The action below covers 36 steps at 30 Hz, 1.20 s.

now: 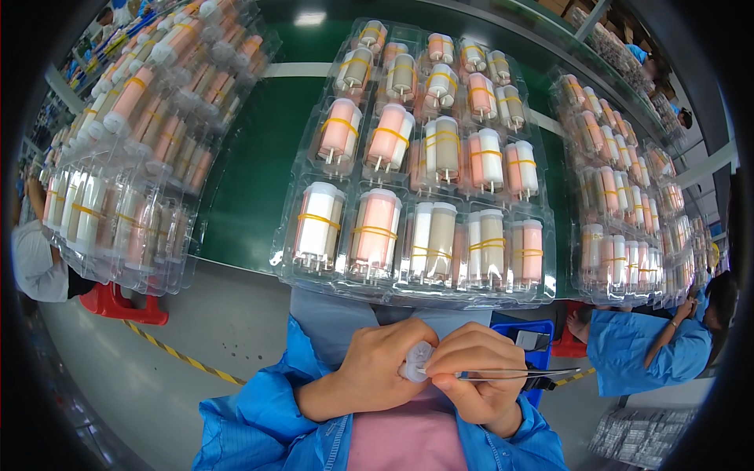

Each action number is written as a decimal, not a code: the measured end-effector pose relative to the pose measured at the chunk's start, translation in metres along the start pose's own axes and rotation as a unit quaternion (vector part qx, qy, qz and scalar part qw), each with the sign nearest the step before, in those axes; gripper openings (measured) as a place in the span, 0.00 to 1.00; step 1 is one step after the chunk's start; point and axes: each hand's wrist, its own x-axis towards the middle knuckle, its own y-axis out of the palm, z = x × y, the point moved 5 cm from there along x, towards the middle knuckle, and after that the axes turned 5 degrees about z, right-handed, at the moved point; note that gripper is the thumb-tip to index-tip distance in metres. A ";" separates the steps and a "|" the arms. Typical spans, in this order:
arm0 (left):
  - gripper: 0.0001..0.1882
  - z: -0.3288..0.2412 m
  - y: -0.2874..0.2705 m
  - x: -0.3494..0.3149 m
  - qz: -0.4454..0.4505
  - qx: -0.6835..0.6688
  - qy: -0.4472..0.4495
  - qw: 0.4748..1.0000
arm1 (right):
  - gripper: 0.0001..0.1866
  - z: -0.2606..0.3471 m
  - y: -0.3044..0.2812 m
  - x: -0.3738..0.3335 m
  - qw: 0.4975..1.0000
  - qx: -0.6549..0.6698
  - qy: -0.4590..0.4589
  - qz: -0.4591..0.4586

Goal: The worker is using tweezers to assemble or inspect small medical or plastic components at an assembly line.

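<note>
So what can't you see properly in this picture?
- Small clear part, head view: mostly wrapped by the left hand and right hand; its shape is unclear.
- Tweezers: the tip is too small to tell what it grips.
- Blue bin: contents hidden behind the right hand.

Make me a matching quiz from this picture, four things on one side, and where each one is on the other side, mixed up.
Things:
1. tweezers
2. small clear cap
3. red stool
4. clear tray of banded tubes

Places:
A. on the floor at left
B. in the left hand
C. in the right hand
D. on the green table, straight ahead

Pairs: 1-C, 2-B, 3-A, 4-D
</note>
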 end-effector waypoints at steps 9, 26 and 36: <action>0.12 -0.004 -0.006 0.002 -0.023 0.089 0.036 0.995 | 0.06 0.006 -0.002 0.006 1.000 -0.025 0.016 -0.007; 0.11 -0.004 -0.003 0.001 -0.007 -0.001 0.028 1.000 | 0.07 -0.010 -0.004 -0.008 0.995 0.060 -0.001 -0.081; 0.10 -0.007 -0.002 0.001 -0.009 0.026 0.039 0.999 | 0.07 -0.007 -0.002 -0.005 0.996 0.031 0.000 -0.084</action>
